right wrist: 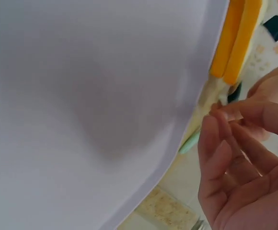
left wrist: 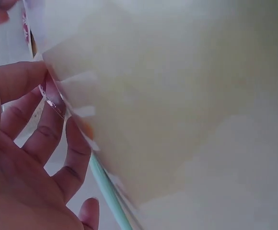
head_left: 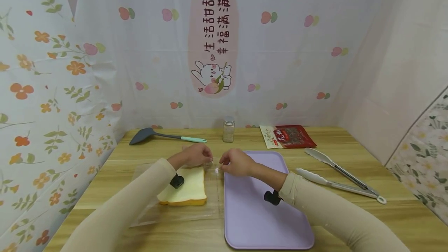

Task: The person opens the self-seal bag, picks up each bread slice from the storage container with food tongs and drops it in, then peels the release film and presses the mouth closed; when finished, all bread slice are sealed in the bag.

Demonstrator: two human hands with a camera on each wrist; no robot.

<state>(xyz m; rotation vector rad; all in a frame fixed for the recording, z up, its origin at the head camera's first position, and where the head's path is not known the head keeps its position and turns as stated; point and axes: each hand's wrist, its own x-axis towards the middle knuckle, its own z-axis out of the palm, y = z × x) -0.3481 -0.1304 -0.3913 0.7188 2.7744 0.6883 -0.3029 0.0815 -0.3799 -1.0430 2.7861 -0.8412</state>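
Note:
Slices of bread (head_left: 187, 189) with yellow-brown crust lie within the outline of a clear plastic bag (head_left: 164, 217) on the table. At the bag's far right corner, my left hand (head_left: 197, 154) pinches the film edge between thumb and fingers, as the left wrist view shows. My right hand (head_left: 238, 162) is just across from it, over the far left corner of the lilac tray (head_left: 266, 213). Its thumb and fingertips meet by the bag's right edge; the thin film between them barely shows. In the right wrist view, bread crusts (right wrist: 235, 43) show past the tray rim.
Behind the hands are a spatula with a mint handle (head_left: 192, 139), a glass jar (head_left: 228, 129) with a grey lid, and a red packet (head_left: 288, 137). Metal tongs (head_left: 350, 182) lie spread right of the tray. Patterned cloth (head_left: 297, 69) hangs behind the table.

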